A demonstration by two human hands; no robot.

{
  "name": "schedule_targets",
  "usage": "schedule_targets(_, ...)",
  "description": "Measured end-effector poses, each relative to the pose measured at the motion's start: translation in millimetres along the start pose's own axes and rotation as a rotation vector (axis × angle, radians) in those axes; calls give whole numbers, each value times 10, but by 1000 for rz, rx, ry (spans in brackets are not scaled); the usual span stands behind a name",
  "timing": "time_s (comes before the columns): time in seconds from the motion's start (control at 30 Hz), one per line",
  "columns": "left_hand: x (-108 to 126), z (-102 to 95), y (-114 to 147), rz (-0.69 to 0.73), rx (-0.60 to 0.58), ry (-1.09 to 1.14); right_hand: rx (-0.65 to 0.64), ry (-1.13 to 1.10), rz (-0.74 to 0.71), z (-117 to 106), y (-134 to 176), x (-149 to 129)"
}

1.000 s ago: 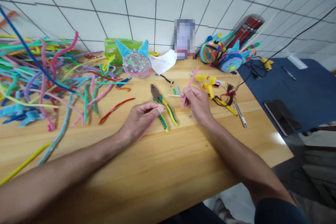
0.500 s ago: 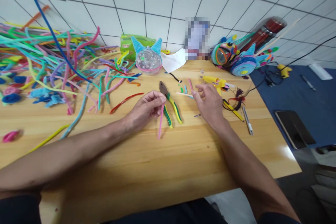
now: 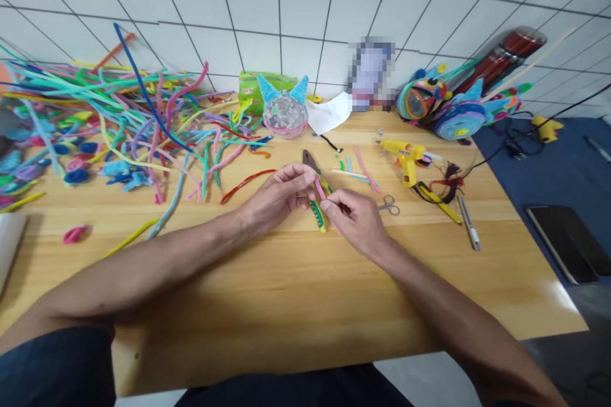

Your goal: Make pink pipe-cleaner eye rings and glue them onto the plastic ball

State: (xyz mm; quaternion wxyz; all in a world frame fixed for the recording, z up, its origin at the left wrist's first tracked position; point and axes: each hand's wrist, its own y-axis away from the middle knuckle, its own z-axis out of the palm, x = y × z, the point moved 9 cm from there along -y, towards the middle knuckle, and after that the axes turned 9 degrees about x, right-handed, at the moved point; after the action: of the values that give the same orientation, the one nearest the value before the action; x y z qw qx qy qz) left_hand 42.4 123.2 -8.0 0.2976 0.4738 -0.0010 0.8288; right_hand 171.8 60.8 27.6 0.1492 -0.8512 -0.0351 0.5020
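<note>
Moved leftward since a moment ago, my right hand (image 3: 357, 219) pinches the pink stem (image 3: 320, 188) gripped by my left hand (image 3: 280, 196); light, close-set pinches should steady it.

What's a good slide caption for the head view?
Left hand and right hand hold a pink pipe cleaner near pliers, yellow glue gun at right.

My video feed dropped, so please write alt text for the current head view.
A person's left hand and right hand hold a pink pipe cleaner between them, partly hiding green-and-yellow pliers on a wooden table. Many colourful pipe cleaners lie heaped on the left; a yellow glue gun and scissors lie on the right.
</note>
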Motion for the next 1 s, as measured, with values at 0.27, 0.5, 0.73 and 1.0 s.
schedule_targets(0.27, 83, -8, -12, 3, 27, 18, -43, -1, -68, 59, -8, -84)
schedule_targets(0.5, 36, 10, -56, -2, -2, 25, 13, 15, -41, -13, -20, -48)
schedule_targets(0.73, 150, -144, -134, 150, 90, 15, 47, -158, 176, -53, -64, 226)
schedule_targets(1.0, 236, -210, -215, 204, 99, 26, 196, -710, 422, -262, -210, 527)
